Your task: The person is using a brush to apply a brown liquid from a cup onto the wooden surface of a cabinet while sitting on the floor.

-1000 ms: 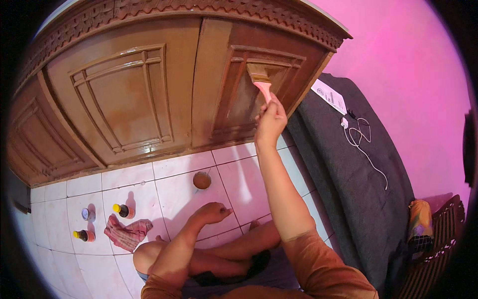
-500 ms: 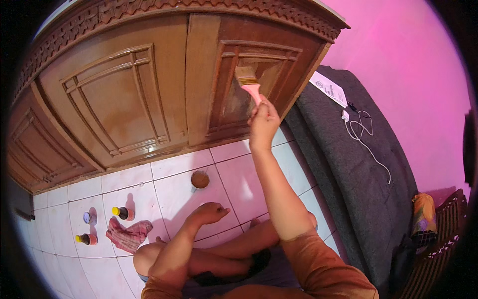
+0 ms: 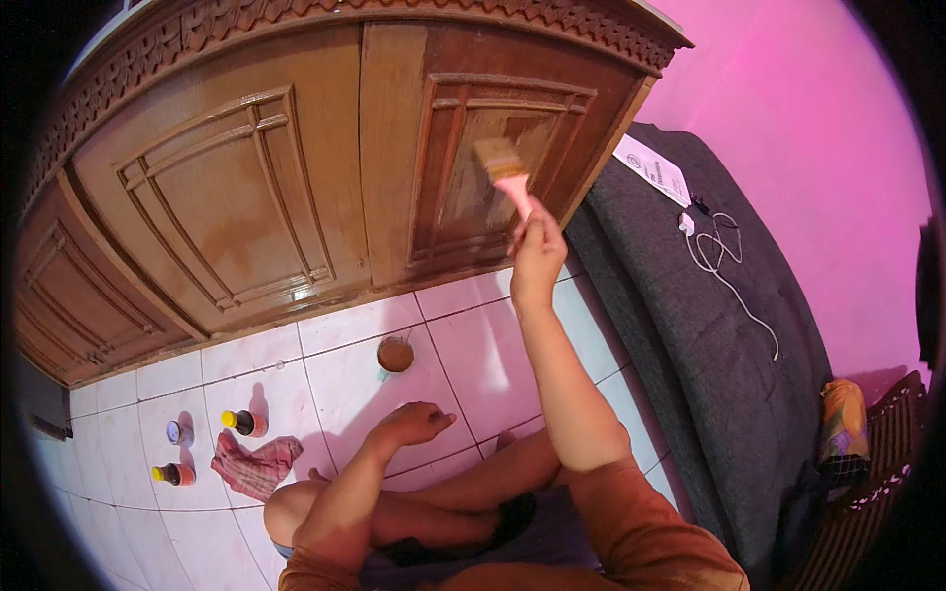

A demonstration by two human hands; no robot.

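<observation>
My right hand (image 3: 539, 244) grips the pink handle of a flat paintbrush (image 3: 512, 177). Its pale bristles lie against the right door panel (image 3: 473, 202) of a brown wooden cabinet (image 3: 394, 148). That panel is patchy, with a pale brown coat in its middle and darker reddish wood around the frame. Over my crossed legs, my left hand (image 3: 412, 424) hangs with its fingers curled and nothing visible in them. A cup (image 3: 395, 357) of brown liquid stands on the tiles between my left hand and the cabinet.
On the floor at left are two yellow-capped bottles (image 3: 244, 423), a small round container (image 3: 178, 431) and a crumpled red cloth (image 3: 254, 465). A dark grey folded mattress (image 3: 690, 295) lies at right, bearing a white box (image 3: 652, 169) and a white cable (image 3: 724, 258). Behind it rises a pink wall (image 3: 808, 148).
My right hand has moved a little right and down, drawing the paintbrush along the panel, and its bristles look slightly blurred. My left hand has stayed put.
</observation>
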